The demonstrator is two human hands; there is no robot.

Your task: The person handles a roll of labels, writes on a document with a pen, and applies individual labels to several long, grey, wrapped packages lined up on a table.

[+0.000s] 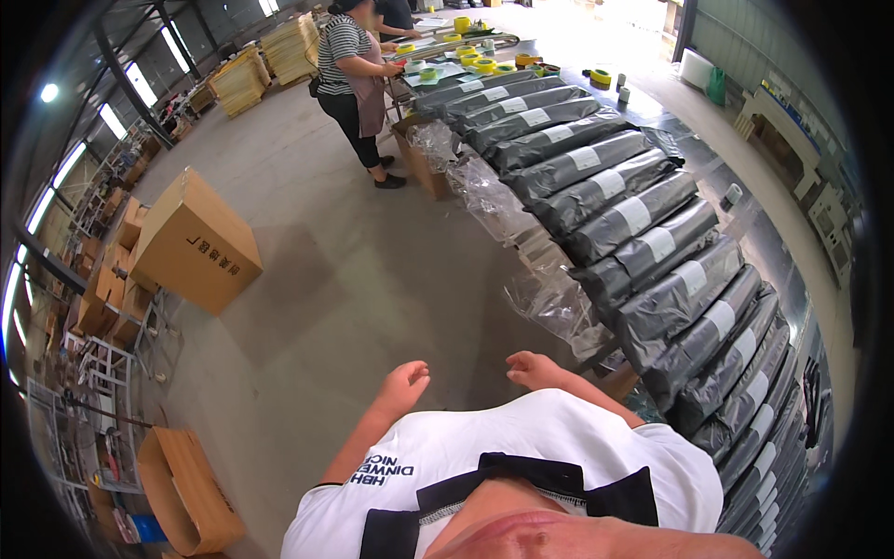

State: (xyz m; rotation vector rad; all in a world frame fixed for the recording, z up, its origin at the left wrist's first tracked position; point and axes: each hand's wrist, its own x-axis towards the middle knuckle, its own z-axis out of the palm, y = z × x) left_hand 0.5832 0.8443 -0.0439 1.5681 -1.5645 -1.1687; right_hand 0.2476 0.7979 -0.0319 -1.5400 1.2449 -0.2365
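My left hand [406, 384] is held in front of my body over the grey floor, its fingers loosely bent with nothing seen in them. Across a gap from it, my right hand [537, 370] is also loosely bent and bare. It is the nearer of the two to the table on the right, where a long row of black plastic-wrapped packages [626, 216] lies side by side, most with a white label. Crumpled clear plastic film [559, 298] hangs along the table's near edge, beyond my right hand. Neither hand touches the packages or the film.
A large cardboard box [197, 244] stands on the floor at left; an open carton [186, 489] is lower left, beside metal racks. Farther up, a person in a striped shirt [349, 84] stands at the table near yellow tape rolls [485, 65]. A dark-clothed person is partly visible behind.
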